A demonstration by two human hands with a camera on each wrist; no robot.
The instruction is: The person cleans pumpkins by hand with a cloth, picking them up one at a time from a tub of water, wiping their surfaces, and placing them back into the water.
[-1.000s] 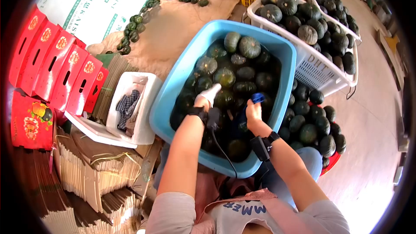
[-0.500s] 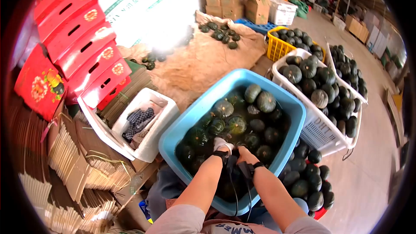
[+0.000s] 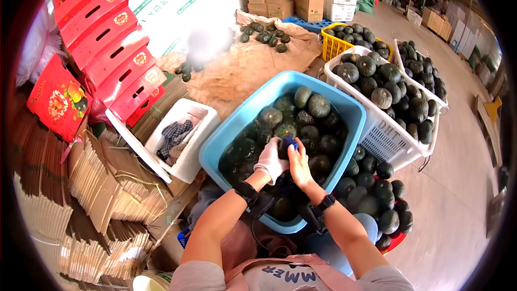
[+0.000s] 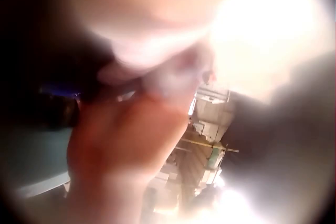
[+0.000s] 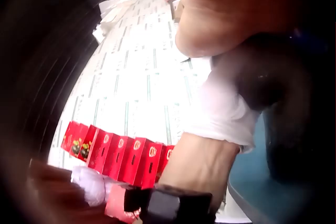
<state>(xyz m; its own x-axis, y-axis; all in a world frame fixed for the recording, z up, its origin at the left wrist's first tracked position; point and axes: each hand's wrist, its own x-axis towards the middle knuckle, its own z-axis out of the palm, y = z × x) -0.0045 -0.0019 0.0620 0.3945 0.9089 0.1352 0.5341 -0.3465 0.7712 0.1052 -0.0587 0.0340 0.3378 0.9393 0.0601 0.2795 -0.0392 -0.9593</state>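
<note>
Over the blue tub (image 3: 237, 117), my left hand (image 3: 271, 160), in a white glove, grips a dark green pumpkin (image 3: 283, 150). The bare right hand (image 3: 300, 166) lies against the pumpkin's other side and holds a bright blue item (image 3: 288, 141) at its top; its kind cannot be told. Both hands partly cover the pumpkin. Under them, several wet green pumpkins (image 3: 319, 105) lie in dark water. In the right wrist view, the white glove (image 5: 220, 111) curls around the dark pumpkin. The left wrist view is blurred, with the bare right hand (image 4: 126, 134) close in front.
A white crate (image 3: 377, 129) of pumpkins stands right of the tub, a yellow basket (image 3: 335, 47) behind it. More pumpkins (image 3: 366, 194) are heaped at the lower right. Left are a foam box (image 3: 203, 124), red cartons (image 3: 102, 35) and flattened cardboard (image 3: 91, 178).
My hands were low in the tub, first apart, then together near its front. Now they are raised, with a pumpkin between them. The head view tilted up, then shifted slightly.
</note>
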